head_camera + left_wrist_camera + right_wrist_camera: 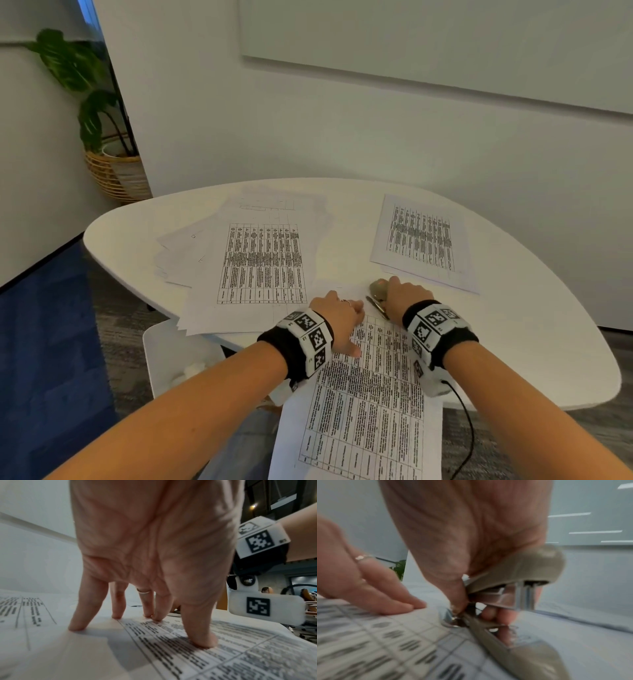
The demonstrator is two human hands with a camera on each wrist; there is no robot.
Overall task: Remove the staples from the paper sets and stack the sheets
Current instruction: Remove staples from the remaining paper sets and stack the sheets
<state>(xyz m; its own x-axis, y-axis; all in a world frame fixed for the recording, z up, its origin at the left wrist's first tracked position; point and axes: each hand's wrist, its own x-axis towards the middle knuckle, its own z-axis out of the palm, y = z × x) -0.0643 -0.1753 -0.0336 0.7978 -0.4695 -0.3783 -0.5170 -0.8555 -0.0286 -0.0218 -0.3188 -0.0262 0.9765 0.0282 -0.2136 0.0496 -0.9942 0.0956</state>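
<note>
A stapled paper set (363,404) printed with tables lies at the table's near edge and hangs over it. My left hand (339,320) presses its top part flat with straight fingers (118,609). My right hand (404,301) grips a beige stapler (378,291) whose metal tail end (453,620) sits on the set's top corner, right beside the left fingertips (412,604). The stapler (518,574) gapes wide, with my fingers between its two halves. The staple itself is hidden.
A loose pile of sheets (253,260) is spread on the white table (513,329) at the left. A neater paper set (423,241) lies at the right rear. A potted plant (102,137) stands on the floor at the far left. A white bin (174,359) sits below the table's edge.
</note>
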